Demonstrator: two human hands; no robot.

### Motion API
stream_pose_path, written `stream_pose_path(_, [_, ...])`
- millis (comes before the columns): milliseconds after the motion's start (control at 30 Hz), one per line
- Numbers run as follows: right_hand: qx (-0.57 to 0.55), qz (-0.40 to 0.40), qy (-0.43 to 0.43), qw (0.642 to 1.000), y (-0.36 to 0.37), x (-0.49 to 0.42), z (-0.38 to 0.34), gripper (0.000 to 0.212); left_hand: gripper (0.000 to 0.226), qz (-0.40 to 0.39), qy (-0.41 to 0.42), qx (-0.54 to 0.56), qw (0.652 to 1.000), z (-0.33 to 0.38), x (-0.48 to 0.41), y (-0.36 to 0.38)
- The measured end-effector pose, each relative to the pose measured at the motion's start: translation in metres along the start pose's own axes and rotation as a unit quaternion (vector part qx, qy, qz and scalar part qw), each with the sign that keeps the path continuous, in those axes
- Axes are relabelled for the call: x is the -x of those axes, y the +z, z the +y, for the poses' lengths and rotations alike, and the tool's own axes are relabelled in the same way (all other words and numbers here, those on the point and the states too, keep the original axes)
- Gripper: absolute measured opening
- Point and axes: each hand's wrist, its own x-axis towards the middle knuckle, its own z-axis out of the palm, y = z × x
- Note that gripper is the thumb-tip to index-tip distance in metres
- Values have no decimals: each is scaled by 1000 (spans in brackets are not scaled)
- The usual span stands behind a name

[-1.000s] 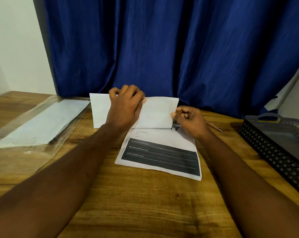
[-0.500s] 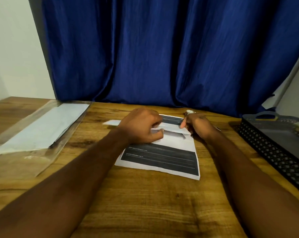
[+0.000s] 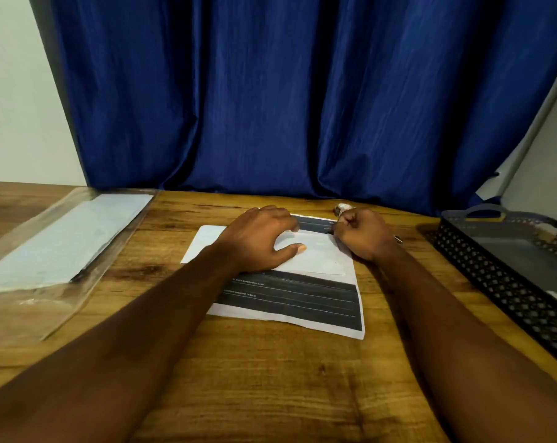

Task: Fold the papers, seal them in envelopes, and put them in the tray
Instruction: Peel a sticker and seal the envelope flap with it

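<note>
Envelope (image 3: 317,258) lies flat on the printed sheet (image 3: 290,302), pressed down by the spread fingers of the left hand (image 3: 258,241), its length running sideways to the curled right hand (image 3: 363,235) at its end (pinching the edge or not, I can't tell), the hand nearer the tray (image 3: 494,282).

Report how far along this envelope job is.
Done: nothing sure; I see no envelope in the tray. In hand: left hand presses a white envelope flat on the printed sheet, right hand grips a small pale object beside it. Left: that sheet is unfolded; sealing, traying remain.
</note>
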Motion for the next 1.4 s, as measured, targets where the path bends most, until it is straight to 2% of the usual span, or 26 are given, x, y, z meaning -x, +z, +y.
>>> stream_pose_path(100, [63, 86, 6, 994, 2, -10, 7, 10, 62, -35, -22, 34, 999, 0, 2, 5])
stream_pose_path(133, [86, 97, 10, 992, 3, -15, 10, 15, 64, -42, -29, 44, 998, -1, 1, 6])
stream_pose_path(233, [161, 95, 32, 982, 9, -27, 14, 47, 63, -52, -24, 34, 998, 0, -2, 8])
stream_pose_path(300, [189, 94, 43, 977, 14, -32, 12, 54, 60, -55, -21, 21, 998, 2, -6, 9])
stream_pose_path(533, [276, 90, 72, 954, 16, -49, 13, 45, 56, -59, -27, 19, 998, 5, -7, 10])
stream_pose_path(800, [252, 91, 76, 961, 18, -51, 16, 34, 54, -38, -19, 16, 999, 4, -7, 11])
stream_pose_path(900, [250, 120, 45, 960, 13, -44, 7, 30, 54, -13, -22, -4, 1000, 2, -5, 10])
stream_pose_path(1000, [245, 153, -13, 957, 14, -35, -13, 25, 53, 57, -43, -39, 997, 0, -7, 9])
stream_pose_path(1133, [204, 120, -111, 965, 21, -22, -44, 27, 67, 122, -100, -41, 987, 0, -9, 8])
stream_pose_path(1267, [200, 90, -203, 954, 31, -9, -64, 21, 85, 153, -148, -4, 977, -3, -6, 11])
stream_pose_path(1400, [189, 66, -222, 954, 37, -5, -68, 19, 83, 147, -192, 71, 968, -14, -1, 18])
